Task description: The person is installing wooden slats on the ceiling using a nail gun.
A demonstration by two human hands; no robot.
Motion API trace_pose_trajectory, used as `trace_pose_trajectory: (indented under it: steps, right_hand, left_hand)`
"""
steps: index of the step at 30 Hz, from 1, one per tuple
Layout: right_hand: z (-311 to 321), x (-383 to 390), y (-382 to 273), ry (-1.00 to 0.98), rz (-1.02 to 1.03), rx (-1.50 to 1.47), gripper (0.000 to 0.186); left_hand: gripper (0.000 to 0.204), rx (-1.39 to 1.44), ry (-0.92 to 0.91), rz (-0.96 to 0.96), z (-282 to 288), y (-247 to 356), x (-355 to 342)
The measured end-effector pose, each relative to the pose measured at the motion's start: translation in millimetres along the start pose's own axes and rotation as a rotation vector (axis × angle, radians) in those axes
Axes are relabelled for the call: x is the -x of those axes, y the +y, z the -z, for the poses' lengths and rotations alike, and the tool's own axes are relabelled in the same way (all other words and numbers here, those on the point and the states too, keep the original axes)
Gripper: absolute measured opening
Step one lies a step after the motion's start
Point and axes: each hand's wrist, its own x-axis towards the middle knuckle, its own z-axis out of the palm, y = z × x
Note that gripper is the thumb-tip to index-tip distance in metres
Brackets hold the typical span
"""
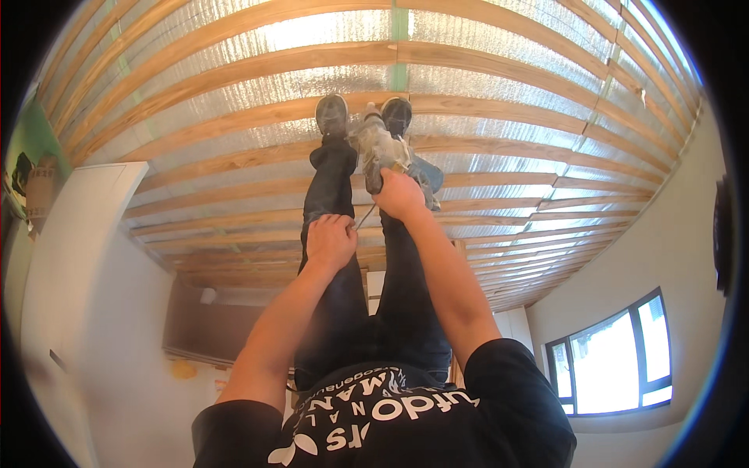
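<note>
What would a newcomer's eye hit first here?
Probably the wooden strips over shiny silver foil, sweeping across the upper half. Next, the dusty power tool in the right hand, near the shoes at upper centre. The bright window at lower right stands out too.

The person is wearing a black T-shirt [499, 441], its short sleeves [523, 390] leaving the forearms [460, 288], left hand [331, 243] and right hand [399, 195] bare. White lettering [425, 409] in large and small sizes is running across the shirt's front, upside down in this view, with leaf shapes [295, 451] sitting toward the left sleeve and a thin pale emblem [398, 380] near the bottom edge. Below that edge, slim black trousers [406, 288] are covering the legs, creasing at the left shin, and dark shoes [331, 117] with paler rims are showing beyond.
</note>
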Motion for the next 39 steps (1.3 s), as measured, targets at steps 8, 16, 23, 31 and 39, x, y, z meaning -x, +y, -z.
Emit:
trace_pose_trajectory:
  steps: [8,16,23,31,39]
  right_hand:
    - [-4.8,-22.0,13.2,0.018,0.003,0.047,0.034]
    - [-14.7,-22.1,23.0,0.054,-0.013,0.004,0.039]
    - [-17.4,-20.1,31.7,0.067,0.022,0.004,0.041]
    - [-11.3,-24.1,34.9,0.059,0.023,-0.041,0.04]
    - [-21.9,-17.7,39.9,0.092,0.039,-0.046,0.047]
  left_hand:
    - [0.016,0.013,0.011,-0.008,-3.8,7.8,-1.5]
    - [0.013,0.012,0.037,-0.017,-0.8,9.8,-2.6]
    - [0.015,-0.019,0.063,-0.036,-2.7,9.4,-3.1]
    - [0.015,-0.044,0.036,-0.027,-1.5,13.4,-2.7]
    - [0.015,-0.062,0.043,0.022,5.0,29.8,4.9]
